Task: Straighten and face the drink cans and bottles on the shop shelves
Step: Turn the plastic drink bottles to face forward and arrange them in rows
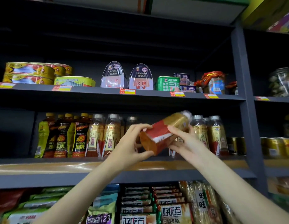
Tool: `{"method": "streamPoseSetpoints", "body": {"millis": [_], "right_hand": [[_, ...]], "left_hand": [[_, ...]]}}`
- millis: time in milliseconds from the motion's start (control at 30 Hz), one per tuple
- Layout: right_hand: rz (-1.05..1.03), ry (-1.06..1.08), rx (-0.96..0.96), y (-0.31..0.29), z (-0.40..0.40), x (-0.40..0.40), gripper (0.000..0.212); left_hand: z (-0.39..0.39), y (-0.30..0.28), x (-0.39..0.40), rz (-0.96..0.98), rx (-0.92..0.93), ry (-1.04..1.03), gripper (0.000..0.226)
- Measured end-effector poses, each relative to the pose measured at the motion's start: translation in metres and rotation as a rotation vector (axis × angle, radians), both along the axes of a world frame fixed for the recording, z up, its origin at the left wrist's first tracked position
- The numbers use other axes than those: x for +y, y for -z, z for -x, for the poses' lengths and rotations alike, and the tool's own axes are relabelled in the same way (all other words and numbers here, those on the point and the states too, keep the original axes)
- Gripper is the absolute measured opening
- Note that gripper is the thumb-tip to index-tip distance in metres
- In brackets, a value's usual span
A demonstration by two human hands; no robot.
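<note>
I see the middle shelf (43, 165) with its row of bottles (95, 136), and in front a tilted, somewhat blurred bottle (163, 133), cap up-right, gripped by my left hand (132, 143) at its base and right hand (185, 143) mid-body.

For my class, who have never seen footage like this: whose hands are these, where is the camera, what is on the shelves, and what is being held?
There is no machine: a person wears one camera on the head, looking at shop shelves. The left hand and right hand both grip a tilted drink bottle with a red label, lifted off the middle shelf. Upright drink bottles stand in rows there. Above sit fish tins and canned ham; below lie snack packets.
</note>
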State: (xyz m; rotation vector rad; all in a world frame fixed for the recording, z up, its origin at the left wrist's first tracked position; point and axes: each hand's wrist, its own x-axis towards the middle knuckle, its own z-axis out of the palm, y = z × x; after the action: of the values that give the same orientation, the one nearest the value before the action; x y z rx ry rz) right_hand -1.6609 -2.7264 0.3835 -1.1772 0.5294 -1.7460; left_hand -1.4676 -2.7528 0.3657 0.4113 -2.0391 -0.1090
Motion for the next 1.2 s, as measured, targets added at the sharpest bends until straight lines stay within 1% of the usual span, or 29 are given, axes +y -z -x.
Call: {"method": "streamPoseSetpoints", "body": {"millis": [67,133,267,333,367,467,533,600,667,733,800,933,1033,1200], "right_hand": [[0.133,0.129,0.133,0.005,0.002,0.0,0.111],[0.232,0.226,0.26,0.013,0.005,-0.002,0.113],[0.336,0.259,0.378,0.02,0.013,-0.006,0.109],[0.374,0.345,0.475,0.016,0.016,-0.006,0.11],[0.409,0.431,0.554,0.014,0.017,-0.005,0.111],[0.514,0.765,0.873,0.007,0.018,-0.004,0.115],[0.533,0.923,1.033,0.007,0.022,-0.01,0.115],[0.5,1.015,1.086,0.007,0.029,-0.022,0.115],[0.421,1.046,1.077,0.006,0.038,-0.038,0.115],[0.304,1.06,1.051,0.004,0.044,-0.052,0.117],[0.188,1.053,1.034,0.006,0.049,-0.067,0.12],[0.087,1.086,1.011,0.013,0.058,-0.087,0.12],[0.059,1.033,1.008,0.013,0.068,-0.085,0.117],[-0.044,0.933,1.253,0.011,0.082,-0.073,0.126]], "left_hand": [[0.002,0.007,-0.005,-0.18,-0.011,0.04,0.054],[0.006,0.011,-0.008,-0.299,0.011,0.082,0.051],[0.018,0.013,-0.012,-0.235,0.047,0.049,0.047],[0.022,0.011,-0.017,-0.226,0.037,0.033,0.044],[0.024,0.009,-0.02,-0.217,0.015,0.001,0.041],[0.027,0.005,-0.028,-0.139,-0.087,-0.179,0.033],[0.028,0.002,-0.033,-0.063,-0.126,-0.278,0.033],[0.029,0.002,-0.037,0.0,-0.182,-0.36,0.035],[0.031,0.002,-0.042,0.021,-0.263,-0.442,0.038],[0.032,0.002,-0.049,-0.005,-0.338,-0.495,0.039],[0.033,0.003,-0.056,-0.031,-0.365,-0.505,0.038],[0.039,0.005,-0.066,0.012,-0.32,-0.492,0.031],[0.047,0.006,-0.074,0.041,-0.279,-0.519,0.029],[0.058,0.012,-0.088,0.144,-0.184,-0.651,0.024]]}}
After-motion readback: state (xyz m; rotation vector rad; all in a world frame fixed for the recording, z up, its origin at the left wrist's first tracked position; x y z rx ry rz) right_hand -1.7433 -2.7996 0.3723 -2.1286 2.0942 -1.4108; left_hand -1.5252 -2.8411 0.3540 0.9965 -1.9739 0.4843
